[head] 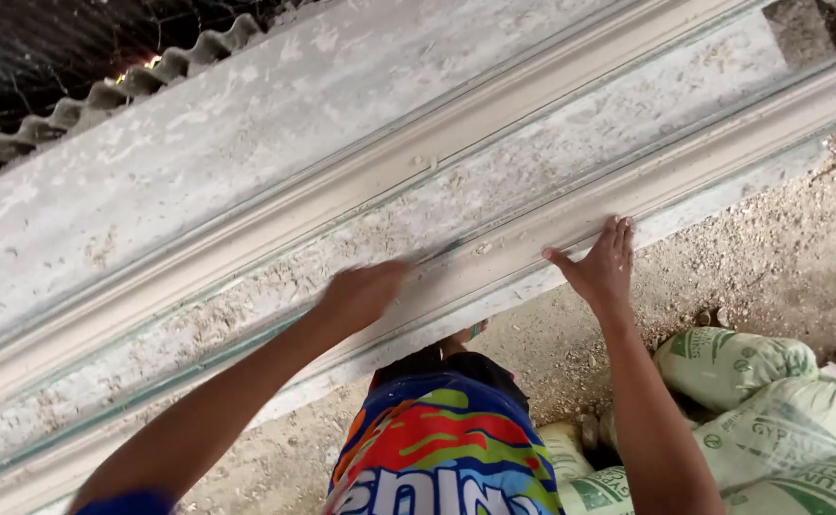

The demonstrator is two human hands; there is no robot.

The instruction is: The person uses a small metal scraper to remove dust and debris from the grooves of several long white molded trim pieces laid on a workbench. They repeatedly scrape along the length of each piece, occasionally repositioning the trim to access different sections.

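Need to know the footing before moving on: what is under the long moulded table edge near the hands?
Under the table: sandy ground and the person's foot. Sacks lie beside. Further underneath is hidden.

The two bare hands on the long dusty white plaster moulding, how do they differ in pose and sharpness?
The left hand is blurred and curled, its fingers bent toward the groove of the long dusty white plaster moulding. The right hand is sharp and lies flat, fingers together and thumb spread out. The left sits lower and further left along the moulding, the right higher toward its near edge. Both are bare and touch the same moulding.
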